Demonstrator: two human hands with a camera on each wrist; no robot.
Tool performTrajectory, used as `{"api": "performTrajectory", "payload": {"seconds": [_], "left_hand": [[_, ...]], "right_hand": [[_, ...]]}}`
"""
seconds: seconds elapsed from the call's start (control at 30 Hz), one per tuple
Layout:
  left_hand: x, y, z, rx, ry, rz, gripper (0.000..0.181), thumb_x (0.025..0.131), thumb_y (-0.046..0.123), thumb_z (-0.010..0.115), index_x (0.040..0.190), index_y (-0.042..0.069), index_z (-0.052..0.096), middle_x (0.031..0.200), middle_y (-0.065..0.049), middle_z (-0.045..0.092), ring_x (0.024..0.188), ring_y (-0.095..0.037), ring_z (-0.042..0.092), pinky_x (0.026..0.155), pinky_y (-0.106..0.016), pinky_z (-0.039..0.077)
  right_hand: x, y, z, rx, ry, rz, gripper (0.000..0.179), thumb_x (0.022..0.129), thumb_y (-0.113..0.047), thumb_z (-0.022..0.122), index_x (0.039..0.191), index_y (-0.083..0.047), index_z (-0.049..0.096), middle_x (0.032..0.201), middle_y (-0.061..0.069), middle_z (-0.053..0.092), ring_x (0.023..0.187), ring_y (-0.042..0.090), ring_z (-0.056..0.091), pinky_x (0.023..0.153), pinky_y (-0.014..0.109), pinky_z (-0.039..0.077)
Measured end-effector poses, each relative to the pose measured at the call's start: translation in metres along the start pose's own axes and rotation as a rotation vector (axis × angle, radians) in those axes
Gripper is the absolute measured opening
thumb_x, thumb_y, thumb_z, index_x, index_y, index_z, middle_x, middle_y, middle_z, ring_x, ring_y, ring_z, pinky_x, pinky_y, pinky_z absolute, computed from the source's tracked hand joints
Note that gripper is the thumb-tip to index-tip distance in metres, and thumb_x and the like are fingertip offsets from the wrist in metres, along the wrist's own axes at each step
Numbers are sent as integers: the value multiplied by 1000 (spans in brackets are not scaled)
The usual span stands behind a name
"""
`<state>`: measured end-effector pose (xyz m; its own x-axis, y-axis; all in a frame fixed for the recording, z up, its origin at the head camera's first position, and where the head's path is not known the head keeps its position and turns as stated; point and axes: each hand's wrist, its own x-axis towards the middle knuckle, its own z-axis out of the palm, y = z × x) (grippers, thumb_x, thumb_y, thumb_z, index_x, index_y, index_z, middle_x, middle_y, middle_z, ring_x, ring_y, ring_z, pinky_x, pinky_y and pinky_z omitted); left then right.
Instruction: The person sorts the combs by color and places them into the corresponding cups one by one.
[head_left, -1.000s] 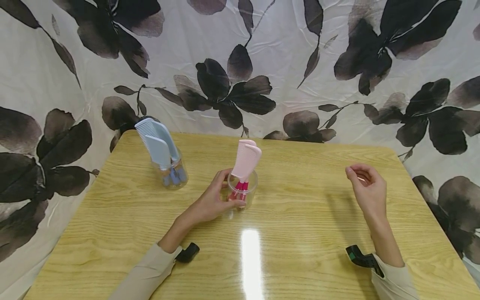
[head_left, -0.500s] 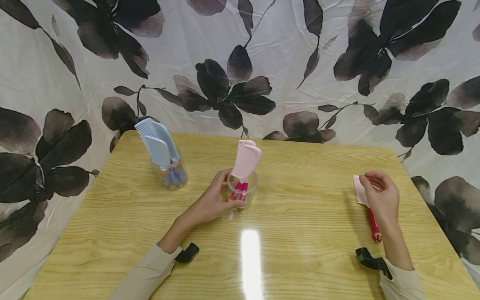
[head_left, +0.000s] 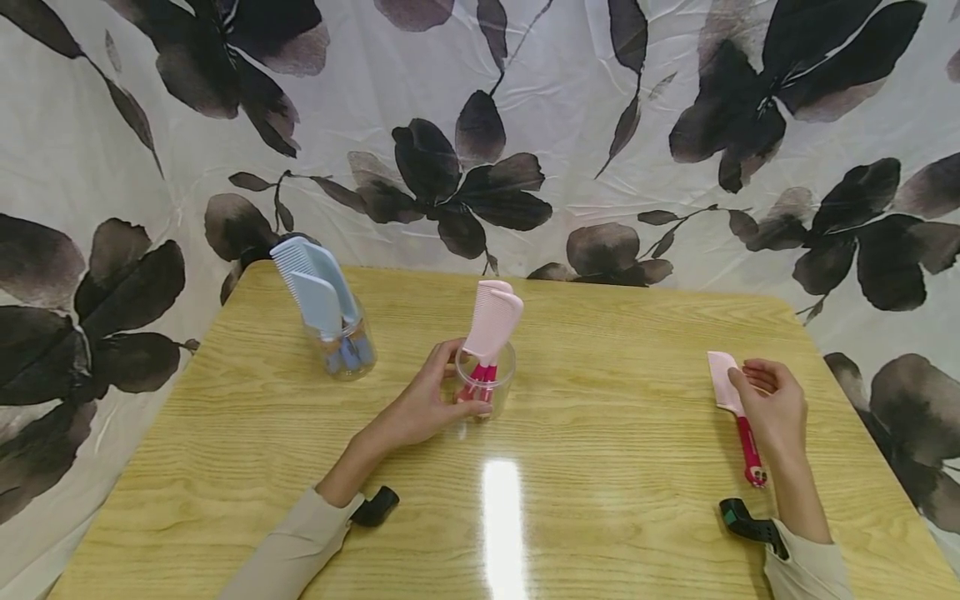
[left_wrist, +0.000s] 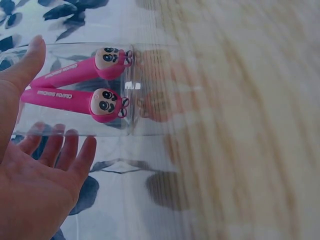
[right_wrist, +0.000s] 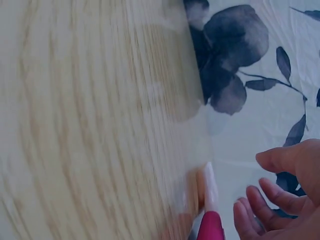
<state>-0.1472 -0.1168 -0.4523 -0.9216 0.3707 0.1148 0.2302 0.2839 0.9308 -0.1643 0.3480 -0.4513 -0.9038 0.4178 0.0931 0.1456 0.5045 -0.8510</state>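
My left hand (head_left: 426,404) holds a clear plastic jar (head_left: 507,379) standing on the table, its thumb on the near side and fingers behind. Inside lean pink combs (head_left: 491,321) with magenta handles; in the left wrist view two handles (left_wrist: 70,100) end in cartoon heads near the jar's bottom. Another pink comb (head_left: 723,379) lies on the table at the right, its magenta handle toward me. Just right of it hovers my right hand (head_left: 776,408), fingers loosely bent around nothing. The right wrist view shows the thumb and fingertips (right_wrist: 252,192) apart from that comb (right_wrist: 211,187).
A second clear jar (head_left: 363,354) with light blue combs (head_left: 318,287) stands at the table's back left. The wooden table (head_left: 600,467) meets a floral cloth (head_left: 585,150) behind it. A black wrist camera (head_left: 750,523) sits on the right sleeve, another (head_left: 377,507) on the left.
My right hand has moved right and toward me, off the loose comb, which was hidden a second ago and now lies in view. The left hand and jar stay put.
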Motion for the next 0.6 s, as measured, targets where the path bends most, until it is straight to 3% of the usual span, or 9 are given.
{"api": "performTrajectory", "payload": {"seconds": [0.1, 0.3, 0.43, 0.53, 0.6], "left_hand": [[0, 0, 0, -5, 1, -2, 90, 85, 19, 87, 154, 8, 31, 148, -15, 39, 135, -40, 46, 113, -57, 41], [0, 0, 0, -5, 5, 4, 91, 84, 19, 88, 154, 8, 32, 147, -15, 40, 136, -37, 46, 114, -56, 40], [1, 0, 0, -5, 6, 9, 91, 84, 19, 88, 154, 8, 32, 147, -15, 40, 136, -36, 45, 114, -55, 40], [1, -1, 0, -7, 6, 9, 91, 84, 19, 89, 154, 8, 32, 147, -14, 40, 136, -35, 45, 114, -55, 40], [1, -1, 1, -8, 4, 10, 91, 84, 18, 89, 154, 8, 32, 148, -14, 40, 137, -36, 45, 114, -55, 40]], "right_hand": [[1, 4, -2, -60, -28, -5, 43, 100, -24, 67, 131, 4, 57, 104, -11, 59, 88, -10, 50, 75, 2, 44], [3, 9, -6, -159, -100, -8, 47, 100, -17, 65, 138, 8, 53, 129, 23, 58, 87, -13, 45, 72, 1, 40], [4, 13, -6, -193, -165, -12, 51, 101, -13, 64, 142, 11, 46, 136, 31, 53, 107, 16, 59, 71, 0, 38], [5, 16, -6, -208, -204, -19, 54, 102, -12, 63, 144, 14, 42, 138, 34, 49, 121, 41, 53, 71, -1, 37], [5, 18, -6, -219, -217, -17, 55, 102, -13, 63, 145, 14, 40, 137, 35, 49, 120, 43, 52, 69, -1, 37]]}}
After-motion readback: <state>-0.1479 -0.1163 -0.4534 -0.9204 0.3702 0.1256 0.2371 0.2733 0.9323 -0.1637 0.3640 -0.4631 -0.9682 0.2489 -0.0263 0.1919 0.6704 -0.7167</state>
